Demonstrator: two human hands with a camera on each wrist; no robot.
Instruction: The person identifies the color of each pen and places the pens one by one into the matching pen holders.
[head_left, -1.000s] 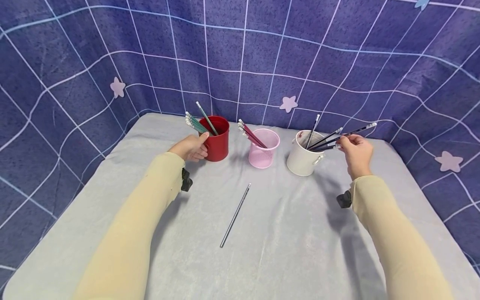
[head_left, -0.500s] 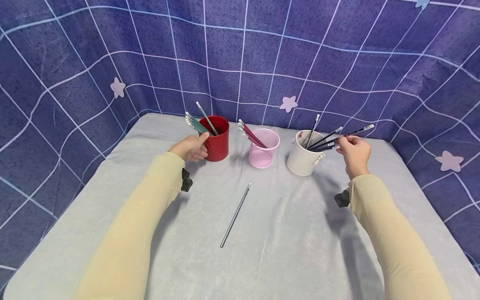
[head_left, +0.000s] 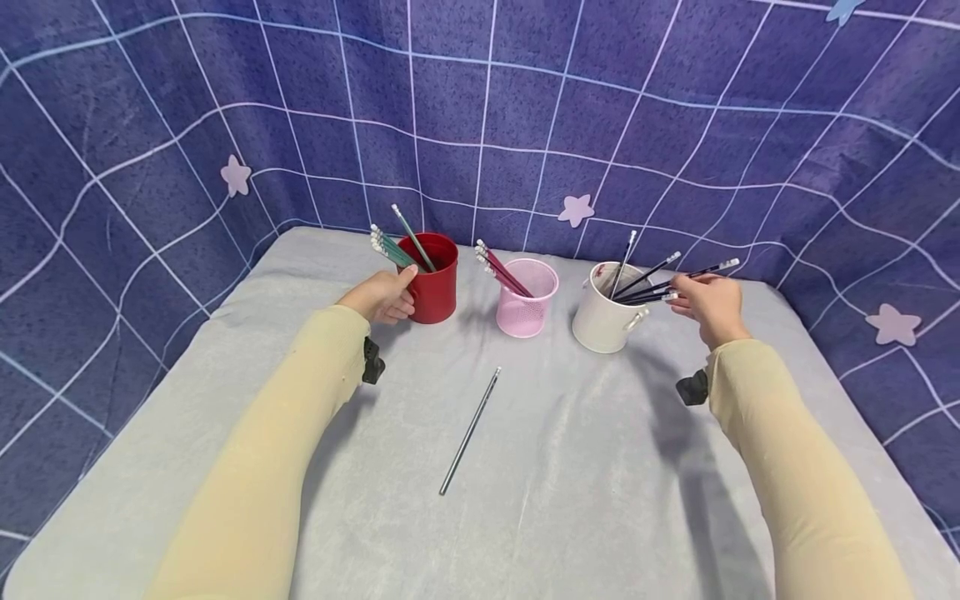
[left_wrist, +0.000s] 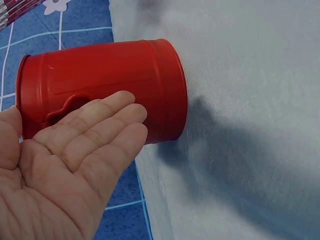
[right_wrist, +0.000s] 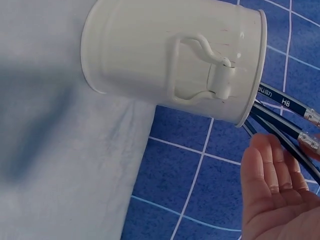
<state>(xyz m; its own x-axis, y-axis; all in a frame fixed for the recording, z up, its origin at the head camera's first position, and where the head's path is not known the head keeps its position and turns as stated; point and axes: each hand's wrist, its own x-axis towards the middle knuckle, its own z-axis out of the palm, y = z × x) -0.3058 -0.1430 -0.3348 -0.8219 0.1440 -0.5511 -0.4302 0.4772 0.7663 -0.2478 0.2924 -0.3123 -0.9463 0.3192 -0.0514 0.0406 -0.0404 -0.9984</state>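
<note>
My left hand (head_left: 384,298) rests against the red metal bucket (head_left: 437,287), thumb at its rim, fingers stretched along its side. In the left wrist view those fingers (left_wrist: 100,135) lie straight across the bucket wall. Green pencils (head_left: 390,247) with white erasers lean in that bucket. On the right, my right hand (head_left: 712,304) is beside the white bucket (head_left: 603,323), its fingers about straight among dark blue pencils (head_left: 656,271) that jut out. The right wrist view has one pencil (right_wrist: 295,150) passing across these fingers (right_wrist: 270,160); the thumb is mostly out of frame.
Between the buckets stands a pink mesh cup (head_left: 522,312) with several dark red pencils (head_left: 510,279). A single dark pencil (head_left: 470,433) lies on the grey cloth (head_left: 585,500) in front. A blue curtain (head_left: 480,125) with white lines and stars hangs behind.
My right hand has shifted slightly, its fingers now looking more spread. The longest dark pencil's eraser end has dropped a little and moved left. The left hand and red bucket stay put.
</note>
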